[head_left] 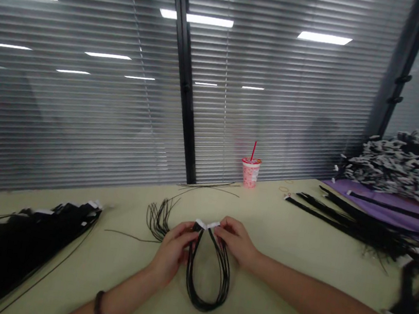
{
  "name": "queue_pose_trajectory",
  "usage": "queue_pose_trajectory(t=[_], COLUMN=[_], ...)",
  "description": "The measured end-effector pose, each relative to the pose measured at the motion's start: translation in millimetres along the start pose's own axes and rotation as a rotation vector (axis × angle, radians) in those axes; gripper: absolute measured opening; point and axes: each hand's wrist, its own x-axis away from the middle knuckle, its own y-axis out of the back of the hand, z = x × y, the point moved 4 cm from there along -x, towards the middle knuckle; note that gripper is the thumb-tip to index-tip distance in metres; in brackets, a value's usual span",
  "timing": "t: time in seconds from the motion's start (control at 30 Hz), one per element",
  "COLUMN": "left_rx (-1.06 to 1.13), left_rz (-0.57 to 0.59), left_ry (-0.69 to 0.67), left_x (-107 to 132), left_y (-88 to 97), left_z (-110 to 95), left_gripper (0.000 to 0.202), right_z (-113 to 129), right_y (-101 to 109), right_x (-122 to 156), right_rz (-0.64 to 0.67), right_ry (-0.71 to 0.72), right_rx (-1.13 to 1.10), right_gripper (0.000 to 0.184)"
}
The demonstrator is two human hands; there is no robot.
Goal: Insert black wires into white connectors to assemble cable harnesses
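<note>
A black wire harness (204, 306) hangs in a U-shaped loop between my two hands, above the pale table. Each end carries a white connector. My left hand (175, 248) is closed on the end with the left connector (200, 224). Fingers of my right hand (238, 244) pinch the other end at the right connector (214, 225). The two connectors are close together, nearly touching. Just beyond my left hand lies a tangle of loose thin black wires (157, 220).
At left lies a thick bundle of black harnesses (25, 250) with white connectors. More black harnesses (341, 217) lie at right, near a large heap with white connectors (406, 169) on purple material (378, 202). A pink cup (249, 174) with a red straw stands by the blinds (278, 109).
</note>
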Motion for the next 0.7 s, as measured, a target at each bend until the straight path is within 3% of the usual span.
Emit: queue_pose_trajectory(t=[0.17, 0.33, 0.47, 0.57, 0.7], left_rx=[0.055, 0.083, 0.075, 0.045, 0.0], left_rz=[0.13, 0.181, 0.217, 0.238, 0.252], left_ry=[0.046, 0.054, 0.024, -0.005, -0.027], left_x=[6, 9, 8, 8, 9], left_y=[-13.8, -17.5, -17.9, -19.8, -22.0], left_z=[-4, -4, -6, -5, -2], left_gripper=[0.014, 0.008, 0.013, 0.017, 0.027], right_z=[-2, -4, -3, -3, -4], right_y=[1, 1, -3, -6, -7], right_x=[-2, -4, -4, -5, -5], right_rz=[0.048, 0.151, 0.234, 0.277, 0.244], right_ry=[-0.035, -0.081, -0.078, -0.047, -0.008], right_rx=[-0.01, -0.057, -0.068, -0.086, -0.127], right_gripper=[0.023, 0.026, 0.035, 0.032, 0.033])
